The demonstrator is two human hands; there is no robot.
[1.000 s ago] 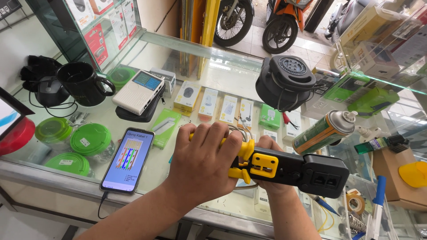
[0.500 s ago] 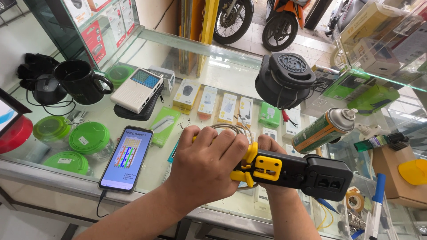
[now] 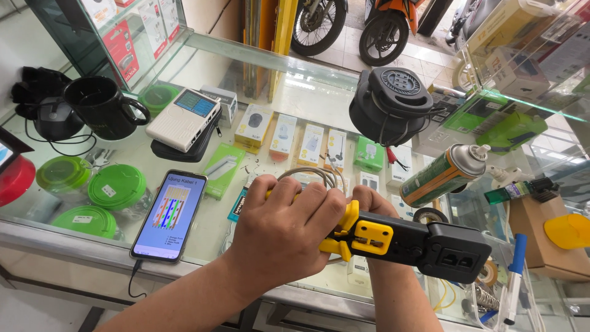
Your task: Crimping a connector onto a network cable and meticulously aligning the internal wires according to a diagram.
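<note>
Left hand (image 3: 286, 230) fingers (image 3: 307, 200) clenched around crimper (image 3: 405, 241) handles and cable (image 3: 310, 175); right hand (image 3: 369, 203) grasping crimper from beneath, above glass tabletop (image 3: 203, 227).

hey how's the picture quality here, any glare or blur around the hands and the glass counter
Head view: daylight, sharp focus on the left hand and the black and yellow crimping tool; right hand mostly hidden behind them. The glass counter shows bright glare and reflections toward the back; the phone screen reads clearly; edges bend slightly from the wide lens.
</note>
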